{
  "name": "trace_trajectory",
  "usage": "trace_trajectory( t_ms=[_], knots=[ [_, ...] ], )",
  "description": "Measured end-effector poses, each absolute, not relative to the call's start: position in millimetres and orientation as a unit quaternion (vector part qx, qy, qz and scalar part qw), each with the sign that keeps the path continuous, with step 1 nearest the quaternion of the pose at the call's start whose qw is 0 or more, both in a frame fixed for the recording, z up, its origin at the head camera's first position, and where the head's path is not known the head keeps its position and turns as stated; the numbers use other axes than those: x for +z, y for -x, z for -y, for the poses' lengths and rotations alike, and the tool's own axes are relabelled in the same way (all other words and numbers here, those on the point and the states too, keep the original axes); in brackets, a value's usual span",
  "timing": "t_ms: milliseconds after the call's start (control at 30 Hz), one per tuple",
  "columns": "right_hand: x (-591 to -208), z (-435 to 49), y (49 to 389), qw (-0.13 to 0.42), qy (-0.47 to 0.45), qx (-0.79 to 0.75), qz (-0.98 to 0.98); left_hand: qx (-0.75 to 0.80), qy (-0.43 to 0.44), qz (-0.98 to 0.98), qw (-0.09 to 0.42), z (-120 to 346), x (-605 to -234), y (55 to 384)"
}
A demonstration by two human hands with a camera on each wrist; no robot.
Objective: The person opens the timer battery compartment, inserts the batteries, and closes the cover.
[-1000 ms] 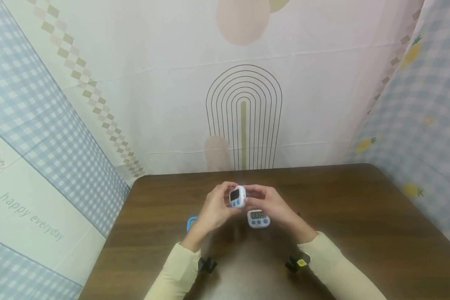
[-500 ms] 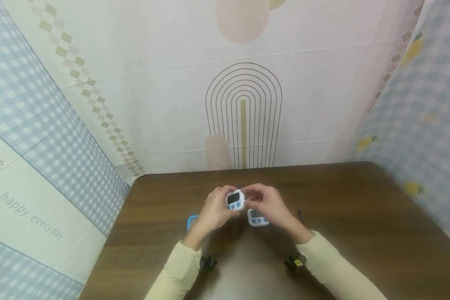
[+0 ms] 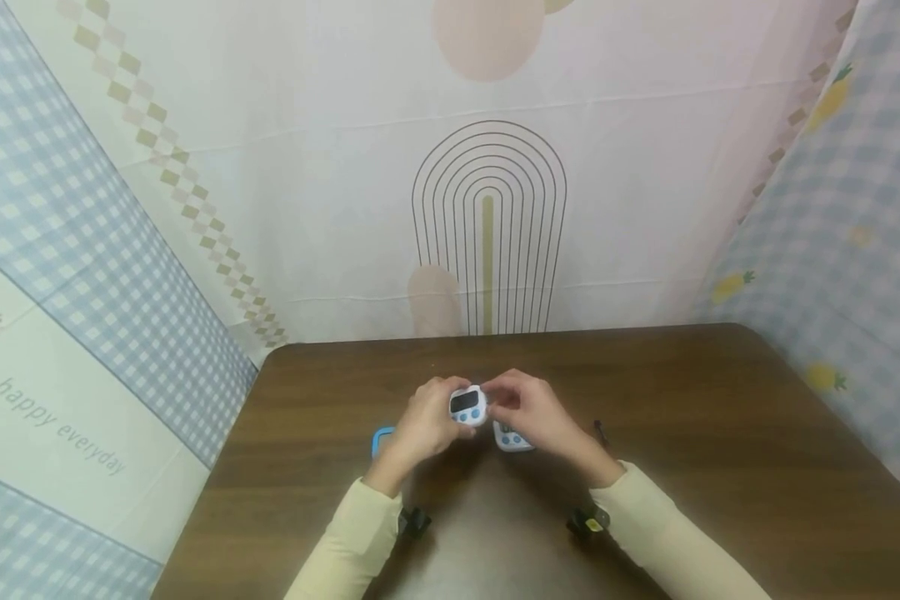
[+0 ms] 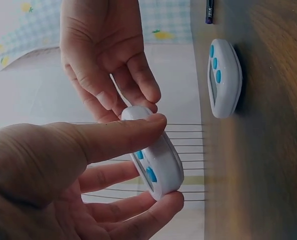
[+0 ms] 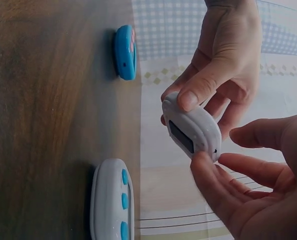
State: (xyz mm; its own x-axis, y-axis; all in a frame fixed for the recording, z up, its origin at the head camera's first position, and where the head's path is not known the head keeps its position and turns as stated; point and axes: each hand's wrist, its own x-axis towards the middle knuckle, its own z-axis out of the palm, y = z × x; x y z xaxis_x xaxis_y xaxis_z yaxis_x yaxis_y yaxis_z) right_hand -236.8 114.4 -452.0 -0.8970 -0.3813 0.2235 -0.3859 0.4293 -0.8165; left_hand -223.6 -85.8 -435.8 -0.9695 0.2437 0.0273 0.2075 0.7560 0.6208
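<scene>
A white digital timer (image 3: 467, 403) with a dark screen and blue buttons is held up above the table. My left hand (image 3: 426, 421) grips its left side, thumb and fingers at opposite edges, as the left wrist view shows. At the other end my right hand (image 3: 536, 417) pinches the timer's corner; in the right wrist view its thumb (image 5: 208, 182) lies on the front edge and a finger on the side. A second white timer (image 3: 512, 439), also with blue buttons, rests on the table below the right hand, which partly covers it.
On the brown wooden table (image 3: 330, 383) a blue rounded device (image 5: 124, 52) with pinkish buttons lies behind the left wrist. To the right of the right hand is a dark pen-like stick (image 3: 600, 432). Patterned cloths hang behind the table and at both sides.
The held timer has turned so its screen faces me more squarely, and it has come down slightly. The right hand has shifted a little left with it, covering more of the second timer.
</scene>
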Motion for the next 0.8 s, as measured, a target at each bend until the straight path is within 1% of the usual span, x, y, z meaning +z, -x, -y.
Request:
trace_trajectory(
  t_ms=[300,533,800],
  knots=[
    [-455,-115,236,-0.023,-0.236,0.448,0.862,0.301,-0.122,-0.945,0.046,88,-441,226],
    [-455,-116,239,-0.066,-0.226,0.428,0.873,0.281,-0.116,-0.95,0.073,88,-445,227],
    [-461,-113,239,-0.097,-0.248,0.397,0.878,0.242,-0.129,-0.959,0.08,87,-452,226]
  ],
)
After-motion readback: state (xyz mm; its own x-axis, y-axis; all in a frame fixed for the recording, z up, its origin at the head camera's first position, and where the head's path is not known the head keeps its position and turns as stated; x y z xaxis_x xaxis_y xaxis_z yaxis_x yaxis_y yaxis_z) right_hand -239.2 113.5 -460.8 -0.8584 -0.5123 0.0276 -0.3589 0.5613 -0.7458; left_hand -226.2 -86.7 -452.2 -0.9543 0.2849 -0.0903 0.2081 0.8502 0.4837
